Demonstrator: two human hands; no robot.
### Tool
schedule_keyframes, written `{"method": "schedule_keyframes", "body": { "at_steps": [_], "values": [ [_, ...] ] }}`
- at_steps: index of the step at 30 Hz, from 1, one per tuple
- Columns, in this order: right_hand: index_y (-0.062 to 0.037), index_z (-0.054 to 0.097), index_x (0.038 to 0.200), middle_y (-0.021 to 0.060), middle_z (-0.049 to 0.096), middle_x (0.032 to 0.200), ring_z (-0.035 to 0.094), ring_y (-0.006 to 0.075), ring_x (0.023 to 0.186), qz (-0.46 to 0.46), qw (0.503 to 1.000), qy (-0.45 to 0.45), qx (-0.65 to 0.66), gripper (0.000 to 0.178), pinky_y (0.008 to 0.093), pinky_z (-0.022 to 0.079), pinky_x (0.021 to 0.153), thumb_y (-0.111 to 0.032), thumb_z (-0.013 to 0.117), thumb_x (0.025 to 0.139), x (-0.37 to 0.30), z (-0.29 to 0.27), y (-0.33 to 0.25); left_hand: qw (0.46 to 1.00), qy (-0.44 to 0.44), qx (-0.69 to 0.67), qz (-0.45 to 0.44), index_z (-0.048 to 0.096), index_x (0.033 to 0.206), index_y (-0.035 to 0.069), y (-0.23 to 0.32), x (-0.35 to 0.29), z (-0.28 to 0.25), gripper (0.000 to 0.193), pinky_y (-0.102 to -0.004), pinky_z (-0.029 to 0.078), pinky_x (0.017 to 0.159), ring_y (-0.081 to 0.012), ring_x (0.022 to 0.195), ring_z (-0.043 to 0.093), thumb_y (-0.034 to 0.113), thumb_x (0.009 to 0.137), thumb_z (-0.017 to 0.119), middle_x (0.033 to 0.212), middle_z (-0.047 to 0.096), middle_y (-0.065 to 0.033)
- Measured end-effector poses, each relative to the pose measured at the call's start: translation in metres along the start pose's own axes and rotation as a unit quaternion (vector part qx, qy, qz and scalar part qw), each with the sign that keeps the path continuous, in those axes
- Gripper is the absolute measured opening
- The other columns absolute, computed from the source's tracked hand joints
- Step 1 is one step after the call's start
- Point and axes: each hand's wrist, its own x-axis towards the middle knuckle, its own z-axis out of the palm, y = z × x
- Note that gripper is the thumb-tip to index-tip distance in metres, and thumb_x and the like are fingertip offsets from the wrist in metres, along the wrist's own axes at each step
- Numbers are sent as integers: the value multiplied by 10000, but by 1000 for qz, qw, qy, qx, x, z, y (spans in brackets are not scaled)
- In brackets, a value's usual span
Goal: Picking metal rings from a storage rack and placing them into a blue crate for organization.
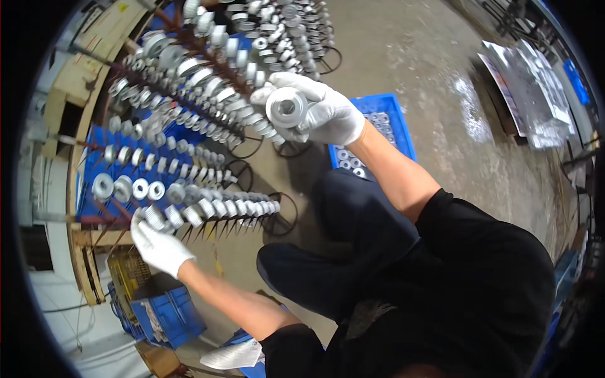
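My right hand [331,116], in a white glove, is closed on a grey round metal cap [287,107] with a recessed hole in its middle. It is raised beside the upper rows of a rack of spikes. My left hand [157,246], also gloved in white, is closed at the near end of the lowest row, against a ribbed grey cap [155,218]; its fingertips are partly hidden, so what they grip I cannot make out. Along that row several similar caps [220,208] sit on thin brown spikes.
Behind my right forearm stands a blue crate [403,135] holding several small ring-shaped parts. More loaded spike rows [208,82] fill the upper left. Round wheel-like ends [287,214] stick out from the rows. Blue bins [167,315] stand at lower left, and wrapped sheets [532,94] at the right.
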Motion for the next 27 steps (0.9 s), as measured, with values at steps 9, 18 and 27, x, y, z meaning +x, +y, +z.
{"method": "schedule_keyframes", "body": {
  "at_steps": [9,18,27],
  "values": [
    [-72,413,1303,144,427,1334,531,184,859,-84,990,109,-41,669,212,422,560,114,548,675,-57,-86,-48,999,15,-14,-49,597,1129,67,5,-2,-1,291,-276,543,702,-186,864,616,187,956,396,1051,627,-102],
    [-17,479,1207,151,530,1199,579,177,841,-66,982,174,22,388,209,451,559,-42,549,827,-107,-123,-52,996,41,82,-13,605,1123,69,6,-1,-3,332,-266,524,734,-198,879,618,216,956,358,1056,636,-93],
    [24,576,1025,166,632,961,617,170,647,22,920,382,78,288,218,454,480,-232,546,896,-157,-156,-30,962,111,245,42,661,1063,106,11,-2,-1,358,-288,469,766,-205,901,610,305,931,395,1055,647,-53]
  ]
}}
